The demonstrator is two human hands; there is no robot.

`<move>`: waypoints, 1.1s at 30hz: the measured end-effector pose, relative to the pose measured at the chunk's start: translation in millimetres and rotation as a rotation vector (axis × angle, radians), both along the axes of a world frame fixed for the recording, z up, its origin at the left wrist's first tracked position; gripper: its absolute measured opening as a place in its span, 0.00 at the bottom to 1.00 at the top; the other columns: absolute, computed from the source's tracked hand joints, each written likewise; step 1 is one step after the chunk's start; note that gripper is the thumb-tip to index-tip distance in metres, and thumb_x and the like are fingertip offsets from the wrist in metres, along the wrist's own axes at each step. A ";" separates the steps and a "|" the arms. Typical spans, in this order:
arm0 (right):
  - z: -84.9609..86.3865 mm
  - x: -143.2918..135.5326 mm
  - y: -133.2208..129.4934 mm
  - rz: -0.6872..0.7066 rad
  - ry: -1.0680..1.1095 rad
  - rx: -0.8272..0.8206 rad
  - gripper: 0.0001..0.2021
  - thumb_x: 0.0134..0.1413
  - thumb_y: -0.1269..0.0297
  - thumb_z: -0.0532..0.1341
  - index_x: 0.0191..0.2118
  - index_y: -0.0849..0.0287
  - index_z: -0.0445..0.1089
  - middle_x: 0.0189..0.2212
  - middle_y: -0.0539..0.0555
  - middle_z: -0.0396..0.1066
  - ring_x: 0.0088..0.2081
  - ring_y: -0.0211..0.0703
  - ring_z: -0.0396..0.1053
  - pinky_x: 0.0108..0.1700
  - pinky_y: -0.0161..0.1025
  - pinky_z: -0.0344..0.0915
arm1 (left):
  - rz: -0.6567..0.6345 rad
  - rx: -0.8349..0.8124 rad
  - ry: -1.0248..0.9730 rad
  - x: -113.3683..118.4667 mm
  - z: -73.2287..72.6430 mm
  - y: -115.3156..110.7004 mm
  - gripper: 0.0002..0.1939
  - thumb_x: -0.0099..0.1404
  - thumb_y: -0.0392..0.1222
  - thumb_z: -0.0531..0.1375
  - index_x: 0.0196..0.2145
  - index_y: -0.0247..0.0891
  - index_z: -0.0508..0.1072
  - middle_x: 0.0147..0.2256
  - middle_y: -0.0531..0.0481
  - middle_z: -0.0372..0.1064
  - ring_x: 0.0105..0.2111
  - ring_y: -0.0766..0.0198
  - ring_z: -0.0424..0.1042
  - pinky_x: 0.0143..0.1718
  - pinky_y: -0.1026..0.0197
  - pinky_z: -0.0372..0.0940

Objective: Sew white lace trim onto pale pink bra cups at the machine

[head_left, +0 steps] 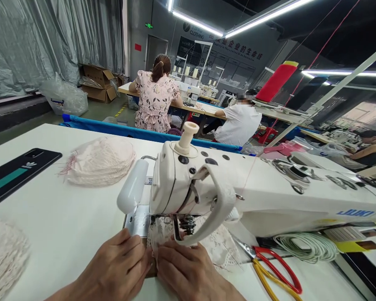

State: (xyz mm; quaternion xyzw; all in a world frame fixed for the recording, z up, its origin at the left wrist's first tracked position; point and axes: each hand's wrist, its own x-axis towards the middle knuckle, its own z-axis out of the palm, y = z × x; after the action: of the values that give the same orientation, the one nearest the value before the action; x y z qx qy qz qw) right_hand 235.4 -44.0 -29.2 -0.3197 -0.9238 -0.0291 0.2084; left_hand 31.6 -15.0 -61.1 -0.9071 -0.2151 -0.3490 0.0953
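A white sewing machine (257, 184) fills the middle of the view. Pale lace fabric (221, 242) lies under its needle area and spreads to the right of it. My left hand (119, 263) is closed at the fabric's left edge, fingertips pinched beside the metal plate (140, 221). Close against it, my right hand (188, 267) presses its curled fingers on the same lace, just below the presser foot area. The needle itself is hidden behind the machine's curved guard (221, 200).
Scissors (269, 271) with red and yellow handles lie at right, by a coil of pale cord (307, 246). Stacked fabric pieces (100, 161) and a dark phone (21, 173) are on the table's left. Two people (156, 96) sit beyond the blue cloth edge (144, 133).
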 end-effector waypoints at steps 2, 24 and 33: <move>-2.7 -1.2 0.3 0.015 -0.007 0.035 0.08 0.63 0.74 0.52 0.37 0.62 0.68 0.37 0.54 0.76 0.35 0.39 0.72 0.37 0.38 0.65 | 0.000 -0.004 -0.034 0.1 0.1 0.1 0.11 0.65 0.29 0.53 0.30 0.34 0.74 0.26 0.50 0.71 0.29 0.62 0.68 0.33 0.56 0.58; 1.1 -9.7 -3.1 -0.028 -0.005 0.048 0.18 0.66 0.54 0.51 0.33 0.61 0.69 0.31 0.51 0.75 0.31 0.37 0.69 0.28 0.39 0.58 | -0.031 -0.018 -0.047 -4.9 6.0 0.8 0.15 0.67 0.30 0.49 0.34 0.36 0.75 0.36 0.47 0.76 0.43 0.62 0.71 0.53 0.55 0.57; -7.5 -10.4 0.1 -0.012 0.079 0.100 0.24 0.67 0.51 0.44 0.30 0.60 0.68 0.30 0.50 0.75 0.29 0.37 0.69 0.29 0.40 0.55 | -0.058 -0.099 -0.058 -6.6 7.4 -0.1 0.15 0.63 0.27 0.49 0.33 0.34 0.74 0.35 0.46 0.76 0.40 0.62 0.73 0.52 0.56 0.58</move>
State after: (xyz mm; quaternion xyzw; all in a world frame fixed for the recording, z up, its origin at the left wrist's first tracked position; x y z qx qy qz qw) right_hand 225.0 -43.9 -36.7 -0.3153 -0.9103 -0.0639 0.2605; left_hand 25.1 -15.2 -53.7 -0.9061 -0.2082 -0.3666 0.0339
